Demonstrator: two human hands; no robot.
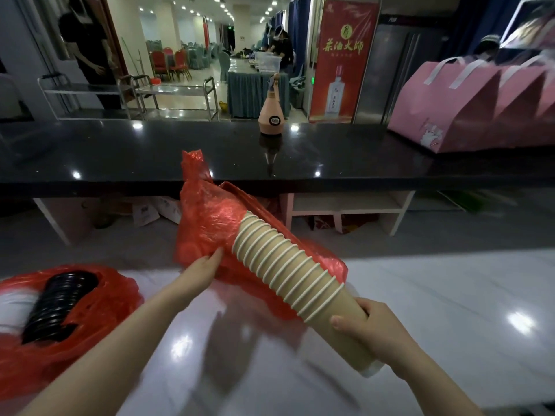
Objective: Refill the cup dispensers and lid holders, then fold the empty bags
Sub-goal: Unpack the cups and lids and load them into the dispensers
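While a long black counter (180, 151) runs across the back, a white table (450, 295) sits close in front. A pink box (468, 115) rests on the counter at the right. A red bag (210, 223) is lifted above the table, and a stack of cups (288, 265) sticks halfway out of it. Another red bag (99, 310) lies at the left with black lids (57, 301) inside. The right hand (369, 328) is wrapped tight around the cups' near end. The left hand (204, 270) pinches the first bag.
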